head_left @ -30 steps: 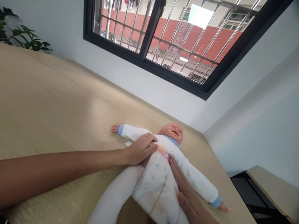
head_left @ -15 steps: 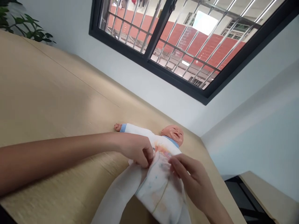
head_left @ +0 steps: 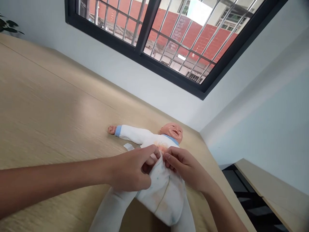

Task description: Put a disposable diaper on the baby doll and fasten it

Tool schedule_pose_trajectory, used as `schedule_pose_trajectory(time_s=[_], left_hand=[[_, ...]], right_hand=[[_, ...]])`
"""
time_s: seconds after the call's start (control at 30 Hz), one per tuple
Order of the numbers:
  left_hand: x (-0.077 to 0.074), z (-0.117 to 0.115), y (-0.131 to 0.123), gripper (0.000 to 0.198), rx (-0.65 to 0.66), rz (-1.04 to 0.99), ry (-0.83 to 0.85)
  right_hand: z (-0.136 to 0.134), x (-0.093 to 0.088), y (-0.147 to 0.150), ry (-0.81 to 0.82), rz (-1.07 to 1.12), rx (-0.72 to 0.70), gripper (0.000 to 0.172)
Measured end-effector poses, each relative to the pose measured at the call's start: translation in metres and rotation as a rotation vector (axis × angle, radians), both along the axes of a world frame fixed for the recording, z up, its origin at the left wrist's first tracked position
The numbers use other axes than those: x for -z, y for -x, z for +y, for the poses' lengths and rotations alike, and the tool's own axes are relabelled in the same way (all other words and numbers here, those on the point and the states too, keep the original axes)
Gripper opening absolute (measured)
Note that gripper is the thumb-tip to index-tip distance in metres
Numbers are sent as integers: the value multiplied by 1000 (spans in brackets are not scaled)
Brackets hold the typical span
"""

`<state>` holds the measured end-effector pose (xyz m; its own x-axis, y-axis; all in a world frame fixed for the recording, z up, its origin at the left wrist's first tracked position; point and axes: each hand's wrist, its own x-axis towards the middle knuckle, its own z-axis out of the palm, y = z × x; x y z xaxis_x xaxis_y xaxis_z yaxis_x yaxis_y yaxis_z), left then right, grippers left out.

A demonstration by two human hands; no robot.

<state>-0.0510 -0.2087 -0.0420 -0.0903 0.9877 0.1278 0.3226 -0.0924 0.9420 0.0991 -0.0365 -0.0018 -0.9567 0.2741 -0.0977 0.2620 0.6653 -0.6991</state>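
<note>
White printed diaper [head_left: 166, 196] sits over the lower belly of a baby doll [head_left: 172, 132], which lies face up on a pale wood-grain table [head_left: 48, 96], its white sleepsuit [head_left: 135, 134] with blue cuffs spread wide. The left hand [head_left: 130, 170] and right hand [head_left: 183, 167] nearly touch at the diaper's top edge, fingers [head_left: 154, 151] together and pinched on it, hiding the doll's middle. A small white scrap [head_left: 128, 147] lies just beside the doll's arm. Beyond the table rise a white wall [head_left: 120, 74], a barred black-framed window [head_left: 140, 51] and plant leaves [head_left: 7, 27]; a second tabletop [head_left: 263, 183] sits lower right.
</note>
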Motion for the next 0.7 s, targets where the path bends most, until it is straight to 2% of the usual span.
schedule_pose_trajectory(time_s=[0.17,0.3,0.37,0.43,0.57,0.7], left_hand=[[4,4,12,55,170,-91,80],[6,12,30,59,342,-144,134],[3,12,35,61,385,-100,141],[-3,8,34,65,374,12,151],[-14,-4,22,65,216,188,106],[-10,-7,12,55,172,215,31]], right_hand=[[0,5,1,-22,1,12,39],[3,8,3,6,5,-1,38],[5,10,4,10,11,-14,37],[7,12,5,12,20,-29,36],[7,14,3,-5,30,-29,33],[6,15,3,-3,57,-16,32]])
